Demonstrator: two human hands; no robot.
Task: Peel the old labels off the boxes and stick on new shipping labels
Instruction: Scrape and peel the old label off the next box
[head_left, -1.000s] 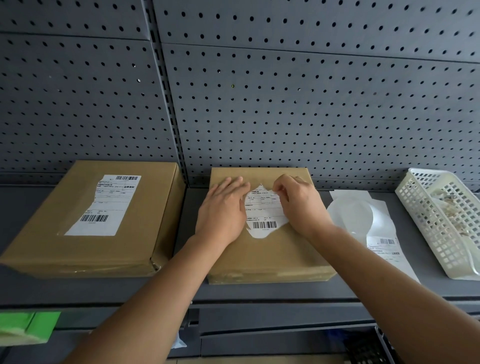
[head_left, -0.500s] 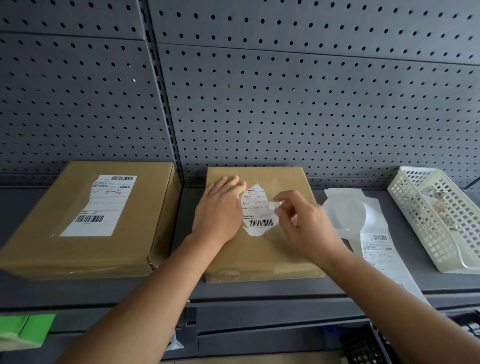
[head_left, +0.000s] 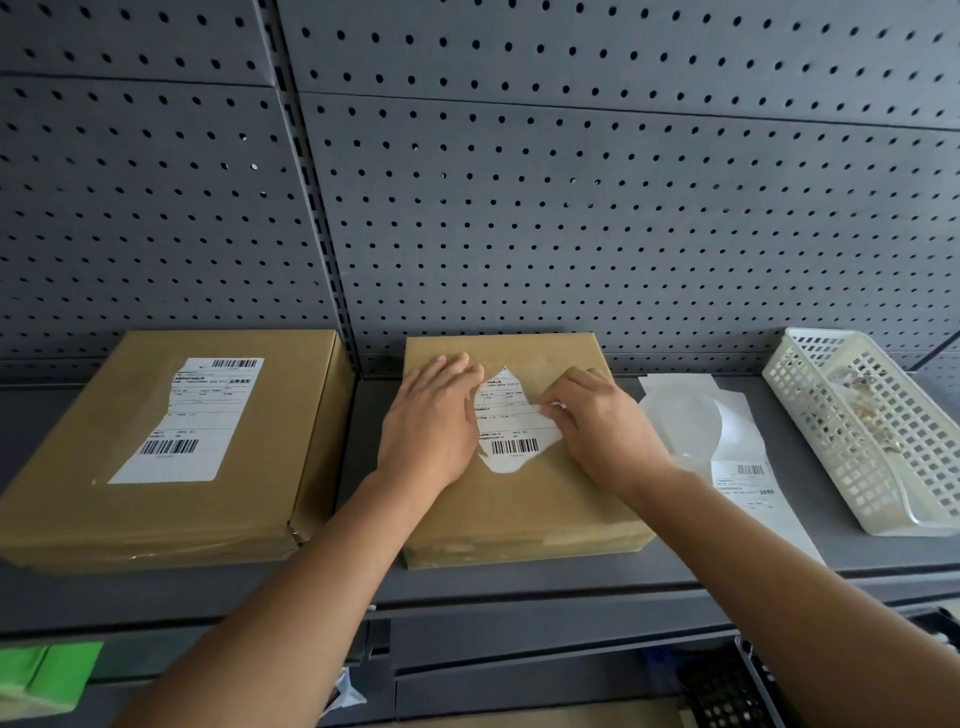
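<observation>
The fingers (head_left: 558, 410) of the right hand (head_left: 605, 431) are pressed together on the right edge of the torn label (head_left: 511, 431), pinching a small raised flap of the paper there. The fingers of the left hand (head_left: 434, 423) lie flat and close to each other, palm down, on the top of the middle box (head_left: 524, 512), and they touch the left edge of this label. The label is ragged and sticks near the far half of the box top; its barcode shows between the two hands.

The middle box lies flat on a grey shelf (head_left: 571, 579). To the left of it, near but apart, lies a bigger box (head_left: 156, 514) with its own partly torn label (head_left: 195, 421). To the right of the middle box lie white backing sheets (head_left: 691, 421) and one printed label (head_left: 748, 486), and further right stands a white basket (head_left: 852, 441) with paper scraps inside. Behind the box rises a grey pegboard wall (head_left: 571, 208).
</observation>
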